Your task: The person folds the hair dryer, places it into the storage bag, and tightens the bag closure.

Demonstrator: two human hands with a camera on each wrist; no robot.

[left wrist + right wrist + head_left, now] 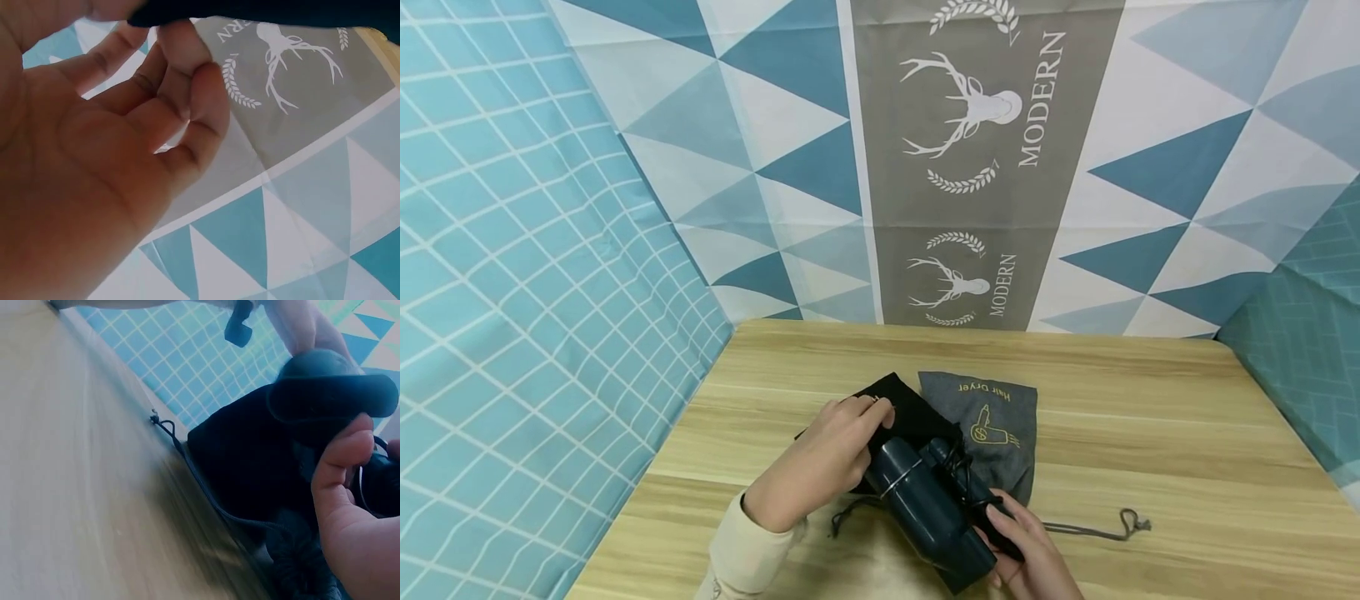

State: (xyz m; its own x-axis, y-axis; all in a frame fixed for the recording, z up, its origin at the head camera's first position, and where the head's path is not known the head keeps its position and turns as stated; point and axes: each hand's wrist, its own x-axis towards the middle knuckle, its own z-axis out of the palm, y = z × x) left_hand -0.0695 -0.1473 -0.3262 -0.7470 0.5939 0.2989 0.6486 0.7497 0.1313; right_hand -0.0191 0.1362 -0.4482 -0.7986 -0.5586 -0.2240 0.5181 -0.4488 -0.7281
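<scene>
A dark blue hair dryer [925, 508] lies tilted over the table, its narrow nozzle toward me and its handle folded alongside the barrel. My right hand [1033, 554] grips its near end, the thumb over the handle, where a black power cord [958, 467] is bundled. With curled fingers my left hand [827, 446] pinches the edge of a black cloth pouch [910, 408], whose mouth is at the dryer's far end. In the left wrist view that dark cloth [250, 14] meets the fingertips. The right wrist view shows the nozzle [334, 397] beside my right thumb.
A grey drawstring pouch [1000, 396] printed "Hair Dryer" lies flat beneath and right of the black pouch. Its cord [1097, 532] trails right across the wooden table [1150, 433]. Patterned cloth walls [955, 167] stand behind and at the sides.
</scene>
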